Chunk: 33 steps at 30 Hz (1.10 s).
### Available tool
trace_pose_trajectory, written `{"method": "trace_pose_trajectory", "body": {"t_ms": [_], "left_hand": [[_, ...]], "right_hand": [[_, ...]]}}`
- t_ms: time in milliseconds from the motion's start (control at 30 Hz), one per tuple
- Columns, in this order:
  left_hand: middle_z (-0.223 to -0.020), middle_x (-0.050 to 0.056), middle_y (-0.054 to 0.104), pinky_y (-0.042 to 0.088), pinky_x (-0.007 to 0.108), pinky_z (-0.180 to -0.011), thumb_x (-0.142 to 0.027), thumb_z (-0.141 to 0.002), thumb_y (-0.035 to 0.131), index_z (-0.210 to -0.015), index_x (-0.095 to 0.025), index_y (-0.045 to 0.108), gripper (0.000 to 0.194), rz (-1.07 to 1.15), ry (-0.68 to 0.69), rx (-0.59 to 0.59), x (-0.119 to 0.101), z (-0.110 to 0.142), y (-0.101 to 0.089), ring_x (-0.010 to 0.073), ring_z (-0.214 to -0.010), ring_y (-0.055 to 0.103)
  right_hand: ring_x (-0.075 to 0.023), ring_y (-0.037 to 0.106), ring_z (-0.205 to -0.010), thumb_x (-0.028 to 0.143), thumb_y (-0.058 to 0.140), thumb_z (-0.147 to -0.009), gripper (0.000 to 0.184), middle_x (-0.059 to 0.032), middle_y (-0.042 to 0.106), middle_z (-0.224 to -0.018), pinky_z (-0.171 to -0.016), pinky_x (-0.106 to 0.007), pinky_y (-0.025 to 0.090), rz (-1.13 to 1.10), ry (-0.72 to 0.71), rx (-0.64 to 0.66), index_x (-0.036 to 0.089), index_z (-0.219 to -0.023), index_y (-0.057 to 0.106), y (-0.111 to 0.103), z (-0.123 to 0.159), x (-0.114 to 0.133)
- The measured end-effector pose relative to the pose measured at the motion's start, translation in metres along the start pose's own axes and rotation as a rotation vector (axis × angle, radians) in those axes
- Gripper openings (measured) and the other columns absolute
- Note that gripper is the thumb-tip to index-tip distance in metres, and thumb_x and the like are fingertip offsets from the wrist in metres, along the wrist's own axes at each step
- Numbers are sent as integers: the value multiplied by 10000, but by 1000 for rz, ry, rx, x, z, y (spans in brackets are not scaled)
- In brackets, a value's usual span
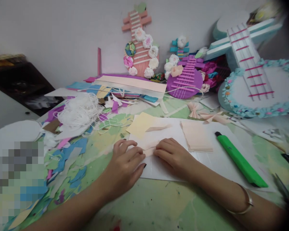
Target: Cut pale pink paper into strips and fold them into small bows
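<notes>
A narrow folded piece of peach crepe paper (149, 150) lies low over a white sheet (163, 175) in front of me. My left hand (128, 158) has its fingertips closed on the left end of the piece. At the other end, the curled fingers of my right hand (172, 155) pinch the same piece. Just beyond my hands are a yellow paper square (141, 125) and a thin peach strip (159, 128). A stack of peach crepe paper rectangles (197, 136) rests right of my right hand.
A green cutter (242, 160) with a black end lies right. Peach paper bows (194, 110) sit behind the sheet. White string (79, 110) and paper scraps (71, 163) crowd the left. Decorated guitar shapes, one purple (186, 81), one pale blue (262, 86), stand along the wall.
</notes>
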<state>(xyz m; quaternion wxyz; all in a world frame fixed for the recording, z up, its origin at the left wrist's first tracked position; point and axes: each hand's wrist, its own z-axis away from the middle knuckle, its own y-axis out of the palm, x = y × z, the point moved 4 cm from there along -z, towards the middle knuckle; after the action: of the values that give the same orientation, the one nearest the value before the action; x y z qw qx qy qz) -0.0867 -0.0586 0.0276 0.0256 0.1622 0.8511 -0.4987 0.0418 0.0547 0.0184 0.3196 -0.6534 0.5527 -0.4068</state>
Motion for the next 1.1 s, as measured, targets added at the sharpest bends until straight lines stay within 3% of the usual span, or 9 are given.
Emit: {"method": "trace_pose_trajectory", "body": {"t_ms": [200, 400, 533, 633, 833, 1100], "left_hand": [[-1055, 65, 665, 295, 505, -985, -145, -884, 531, -1052, -151, 610, 185, 15, 92, 112, -1, 2, -2, 260, -1074, 511], [-1084, 82, 644, 306, 511, -965, -150, -899, 480, -1125, -157, 590, 252, -47, 140, 222, -1, 3, 2, 270, -1054, 502], [-1059, 96, 631, 322, 521, -952, -150, -894, 469, -1168, -150, 573, 293, -59, 157, 242, 0, 3, 4, 283, -1038, 489], [-1047, 92, 628, 319, 521, -965, -151, -898, 467, -1160, -153, 577, 284, -46, 155, 263, 1, 3, 5, 282, -1052, 481], [-1044, 80, 637, 310, 508, -993, -156, -906, 483, -1093, -157, 601, 221, -3, 151, 244, 3, 3, 3, 270, -1094, 486], [-1007, 70, 676, 312, 513, -1014, -116, -875, 534, -983, -137, 627, 144, 59, 173, 131, 0, 3, -5, 267, -1106, 521]], "right_hand": [[-197, 520, -887, 99, 439, -919, 194, -104, 628, -893, -752, -335, 403, -10, 8, 17, 125, -954, 629, 0, 3, -2], [-210, 494, -937, 147, 423, -944, 273, -116, 603, -995, -794, -359, 413, 50, -100, 169, 155, -1169, 577, -3, 4, -2], [-216, 487, -933, 177, 393, -964, 278, -114, 602, -971, -801, -372, 432, 72, -137, 252, 133, -1157, 588, -5, 2, -3], [-221, 494, -934, 169, 387, -966, 276, -120, 613, -946, -810, -386, 453, 48, -151, 245, 95, -1122, 602, -7, 2, -4], [-218, 527, -937, 90, 385, -939, 255, -137, 640, -916, -819, -380, 495, -50, -154, 154, 72, -999, 632, -12, 2, -7], [-226, 560, -931, 28, 386, -900, 265, -137, 649, -867, -777, -376, 530, -47, -146, 128, 97, -869, 640, -16, 1, -6]]}}
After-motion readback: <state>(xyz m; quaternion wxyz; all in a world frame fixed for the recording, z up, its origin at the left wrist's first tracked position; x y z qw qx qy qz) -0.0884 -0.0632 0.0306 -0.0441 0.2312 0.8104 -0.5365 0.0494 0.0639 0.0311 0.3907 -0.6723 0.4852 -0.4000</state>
